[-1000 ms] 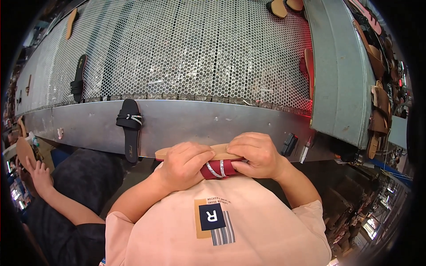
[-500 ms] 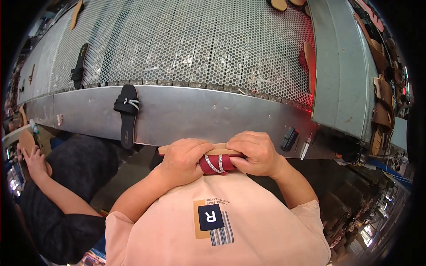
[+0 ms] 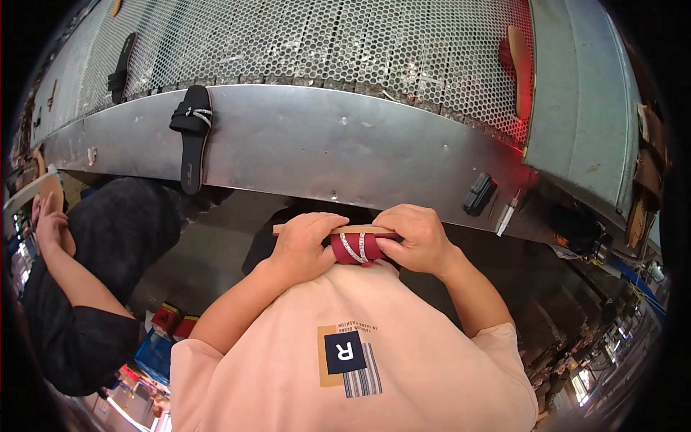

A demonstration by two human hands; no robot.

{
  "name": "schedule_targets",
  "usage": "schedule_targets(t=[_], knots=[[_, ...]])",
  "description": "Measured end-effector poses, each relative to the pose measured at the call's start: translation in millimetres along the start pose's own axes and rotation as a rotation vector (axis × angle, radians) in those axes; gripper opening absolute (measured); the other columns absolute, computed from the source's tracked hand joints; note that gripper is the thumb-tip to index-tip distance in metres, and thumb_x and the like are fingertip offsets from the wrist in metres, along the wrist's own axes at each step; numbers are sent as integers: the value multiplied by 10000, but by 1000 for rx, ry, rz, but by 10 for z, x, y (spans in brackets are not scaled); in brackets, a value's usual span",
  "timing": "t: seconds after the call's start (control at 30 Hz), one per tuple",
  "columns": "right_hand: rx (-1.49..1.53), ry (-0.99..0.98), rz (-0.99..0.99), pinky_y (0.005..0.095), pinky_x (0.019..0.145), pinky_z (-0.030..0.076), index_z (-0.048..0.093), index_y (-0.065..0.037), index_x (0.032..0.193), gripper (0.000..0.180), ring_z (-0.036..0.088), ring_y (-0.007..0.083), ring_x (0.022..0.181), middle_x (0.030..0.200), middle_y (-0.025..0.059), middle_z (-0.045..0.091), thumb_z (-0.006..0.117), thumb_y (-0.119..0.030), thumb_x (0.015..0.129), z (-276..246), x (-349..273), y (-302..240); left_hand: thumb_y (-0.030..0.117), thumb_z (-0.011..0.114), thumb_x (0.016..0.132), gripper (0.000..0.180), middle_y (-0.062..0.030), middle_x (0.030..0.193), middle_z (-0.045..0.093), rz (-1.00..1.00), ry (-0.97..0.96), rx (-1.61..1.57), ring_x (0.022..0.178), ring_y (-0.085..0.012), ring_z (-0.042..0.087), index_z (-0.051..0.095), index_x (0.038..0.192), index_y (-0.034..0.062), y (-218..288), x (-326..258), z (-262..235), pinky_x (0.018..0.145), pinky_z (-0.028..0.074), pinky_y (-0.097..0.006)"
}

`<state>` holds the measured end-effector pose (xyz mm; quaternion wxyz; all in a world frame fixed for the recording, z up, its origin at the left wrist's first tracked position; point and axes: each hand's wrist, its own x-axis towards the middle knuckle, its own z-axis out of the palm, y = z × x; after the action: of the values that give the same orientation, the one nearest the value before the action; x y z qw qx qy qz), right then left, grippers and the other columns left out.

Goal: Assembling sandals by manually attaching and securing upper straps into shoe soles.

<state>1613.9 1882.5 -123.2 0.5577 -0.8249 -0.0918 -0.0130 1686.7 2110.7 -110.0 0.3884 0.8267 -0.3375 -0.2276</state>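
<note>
Close to my body, both hands grip a dark red slide sandal (image 3: 348,249) with a tan sole and two sparkling silver bands across its strap. Its sole edge faces away from me. My left hand (image 3: 308,241) is closed round the left end, fingers over the sole. My right hand (image 3: 417,241) is closed round the other end, with the thumb beside the strap. A black slide sandal (image 3: 191,151) with silver bands lies on the metal ledge (image 3: 302,151), ahead and to the left of my hands.
Beyond the ledge runs a perforated mesh conveyor (image 3: 288,43) carrying another black sandal (image 3: 122,68) and a red one (image 3: 517,72) under red light. A grey-green housing (image 3: 586,108) stands right. A dark tool (image 3: 478,194) and a syringe (image 3: 508,214) lie right. Another person's hand (image 3: 52,223) holds a sole left.
The conveyor, ledge and black sandal sit higher in the picture, as the view has tilted down. I still grip the red sandal; my hands have shifted slightly on it.
</note>
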Motion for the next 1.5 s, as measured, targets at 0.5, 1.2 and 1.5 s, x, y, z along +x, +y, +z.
schedule_targets(t=[0.5,1.2,1.5], knots=[[-90,59,345,387,680,535,687,-41,854,168,662,316,756,835,126,686,719,-139,722,412,-622,365,249,743,788,321,-104,997,697,-349,-123,-111,985,-281,626,688,1039,57,-575,-295,747,971,412,-415],[-273,59,393,394,676,534,662,-58,849,176,659,298,774,843,95,683,744,-138,715,454,-757,685,353,810,693,447,-118,1061,647,-526,109,-109,1032,-304,563,683,1008,63,-856,-305,1539,930,409,-394],[-276,-24,436,381,684,547,662,-31,869,219,667,304,775,859,117,687,751,-83,676,341,-614,745,363,825,687,495,-124,1147,652,-570,51,-276,1123,-326,558,685,1072,86,-911,-143,1591,995,396,-400]])
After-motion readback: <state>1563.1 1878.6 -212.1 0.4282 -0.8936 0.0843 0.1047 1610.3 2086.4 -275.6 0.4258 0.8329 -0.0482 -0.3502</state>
